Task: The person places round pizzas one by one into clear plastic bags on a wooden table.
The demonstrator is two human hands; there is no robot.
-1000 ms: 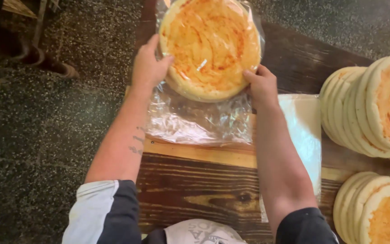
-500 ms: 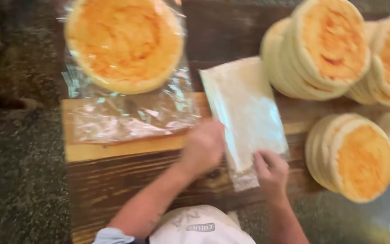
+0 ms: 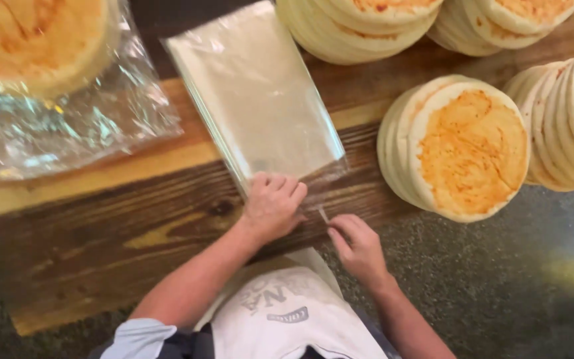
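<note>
My left hand [image 3: 272, 206] presses flat, pinning the clear bags [image 3: 257, 100]; my right hand [image 3: 360, 244] pinches one corner (peel slowly, keeping the stack still, I judge).

Stacks of orange-topped flatbreads [image 3: 463, 149] lean on a wooden table [image 3: 101, 226].

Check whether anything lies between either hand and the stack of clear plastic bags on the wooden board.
Nothing visible does. The left hand rests directly on the near end of the stack of clear bags, and the right hand pinches at its near corner. The flatbread stacks sit off to the side.
</note>
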